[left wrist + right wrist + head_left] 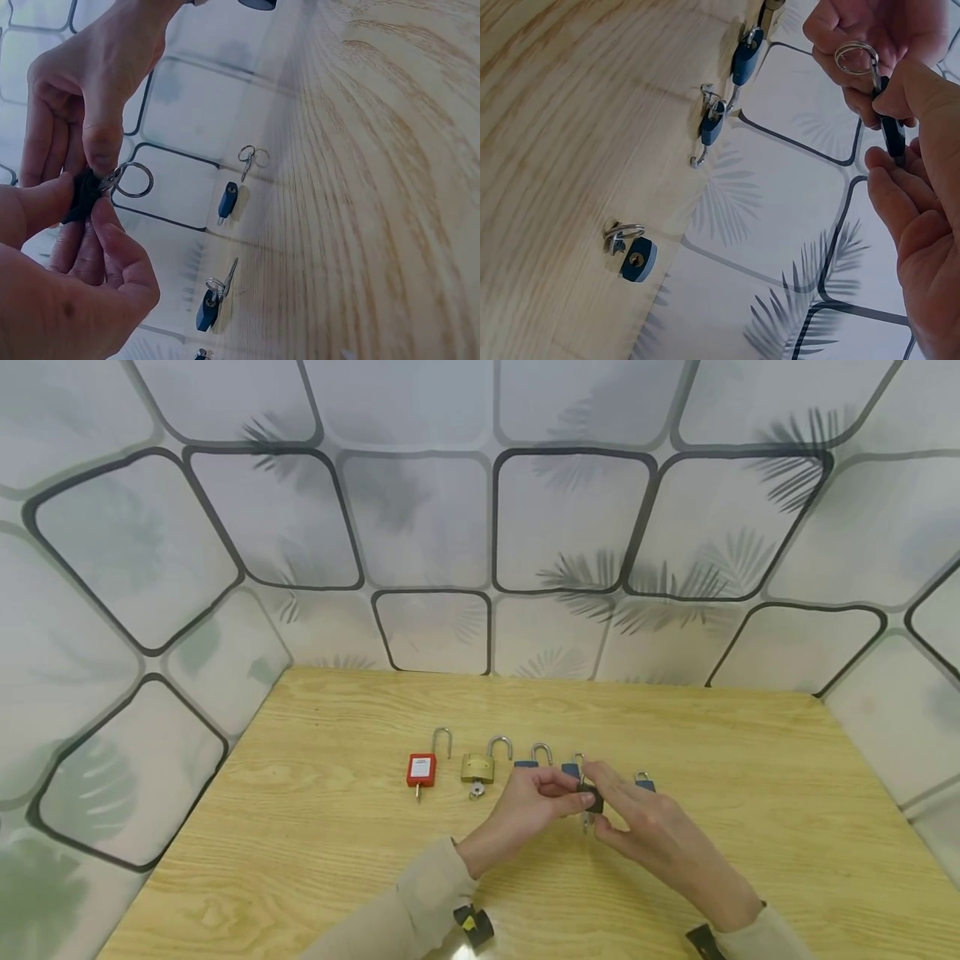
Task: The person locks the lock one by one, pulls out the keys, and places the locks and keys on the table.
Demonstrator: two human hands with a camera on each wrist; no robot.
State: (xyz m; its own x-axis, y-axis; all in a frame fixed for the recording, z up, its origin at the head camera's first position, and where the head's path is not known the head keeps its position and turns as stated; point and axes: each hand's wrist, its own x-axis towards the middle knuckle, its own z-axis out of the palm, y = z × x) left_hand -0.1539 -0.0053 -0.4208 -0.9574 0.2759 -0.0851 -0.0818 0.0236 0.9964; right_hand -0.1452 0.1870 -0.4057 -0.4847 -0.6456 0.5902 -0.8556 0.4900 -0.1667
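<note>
A small black padlock (594, 799) is held up above the wooden table, between both hands. My left hand (525, 803) pinches its body from the left with thumb and fingertips. From the other side, my right hand (654, 823) grips it too, its thumb (911, 86) laid along the body. A key and a ring (136, 180) stick out of the keyhole end. Fingers cover much of the padlock, and its shackle is mostly hidden. Just behind the hands lies a small blue padlock (571, 770), with its shackle raised.
Farther left on the table (300, 827) lie a red padlock (421, 770) with a white label and a brass padlock (477, 767), both with raised shackles and keys. Another blue padlock (526, 764) is partly behind my left hand; a third blue padlock (645, 786) lies right. A patterned backdrop (427, 527) stands behind.
</note>
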